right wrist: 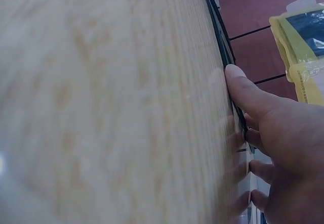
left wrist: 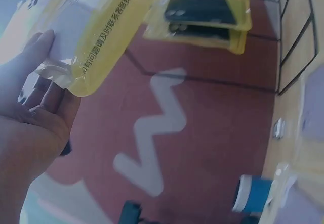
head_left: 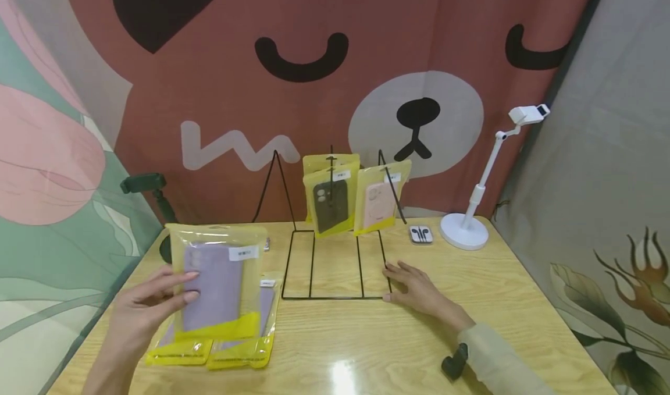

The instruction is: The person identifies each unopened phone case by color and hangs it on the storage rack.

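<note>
My left hand [head_left: 141,305] pinches a clear, yellow-edged bag with a purple phone case [head_left: 214,281] inside, thumb in front. It is raised over more bagged purple phone cases [head_left: 243,348] lying on the table. A black wire display rack [head_left: 335,298] stands at the middle. My right hand [head_left: 419,290] holds the right front corner of its base, the thumb [right wrist: 237,75] against the black rod and the other fingertips close beside it. From the rack's hooks hang bagged phone cases, a black one [head_left: 331,203] in front of another bag, and a pink one [head_left: 380,200] to the right.
Wired earphones in a small case [head_left: 421,234] lie right of the rack. A white stand [head_left: 464,232] rises at the back right, and a dark green stand [head_left: 143,182] at the left. Patterned curtains [head_left: 220,92] close off the table's back and sides.
</note>
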Available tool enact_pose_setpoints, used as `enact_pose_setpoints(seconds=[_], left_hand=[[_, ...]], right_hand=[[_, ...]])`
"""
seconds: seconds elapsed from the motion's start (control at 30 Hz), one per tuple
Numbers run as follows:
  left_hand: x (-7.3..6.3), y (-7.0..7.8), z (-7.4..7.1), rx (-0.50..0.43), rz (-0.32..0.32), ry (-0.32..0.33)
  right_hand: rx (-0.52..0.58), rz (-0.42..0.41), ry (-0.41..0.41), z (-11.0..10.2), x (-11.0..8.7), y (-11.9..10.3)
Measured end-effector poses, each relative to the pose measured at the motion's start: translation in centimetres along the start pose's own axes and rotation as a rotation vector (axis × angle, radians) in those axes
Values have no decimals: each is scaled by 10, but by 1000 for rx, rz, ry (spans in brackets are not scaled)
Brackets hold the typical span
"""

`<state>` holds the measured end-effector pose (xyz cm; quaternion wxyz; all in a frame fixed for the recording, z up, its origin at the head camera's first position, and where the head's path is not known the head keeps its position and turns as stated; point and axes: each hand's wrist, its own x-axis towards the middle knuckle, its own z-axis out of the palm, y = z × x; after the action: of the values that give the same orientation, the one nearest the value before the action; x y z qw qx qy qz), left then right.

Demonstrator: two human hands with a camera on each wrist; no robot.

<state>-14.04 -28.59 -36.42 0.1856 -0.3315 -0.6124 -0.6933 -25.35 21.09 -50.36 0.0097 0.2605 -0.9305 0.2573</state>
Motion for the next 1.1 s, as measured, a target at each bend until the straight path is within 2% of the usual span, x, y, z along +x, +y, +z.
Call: enact_pose_setpoints(seconds=[0.03,0.13,0.27,0.5,0.7,0.87,0.93,1.1], left_hand=[[2,-3,4,10,-13,-9],[6,-9,12,99,-116,10],[10,-16,15,191,-233,11],[18,-29,13,268,-300,-4],[24,-39,14,323,-366,30],[28,-47,15,325,-383,48],[32,-52,15,355,-397,57],[48,-69,14,448,-490,86]], right_hand=[[2,0,-2,0,0,-1],[8,-1,-3,-1,0,-2],[4,1,-7,0,0,-2],[7,8,-5,-1,-1,-2],[5,6,-4,0,-1,-2],[14,10,-14,0,-1,-3],[9,11,-8,0,-1,-2],[13,8,-1,0,-2,-1]])
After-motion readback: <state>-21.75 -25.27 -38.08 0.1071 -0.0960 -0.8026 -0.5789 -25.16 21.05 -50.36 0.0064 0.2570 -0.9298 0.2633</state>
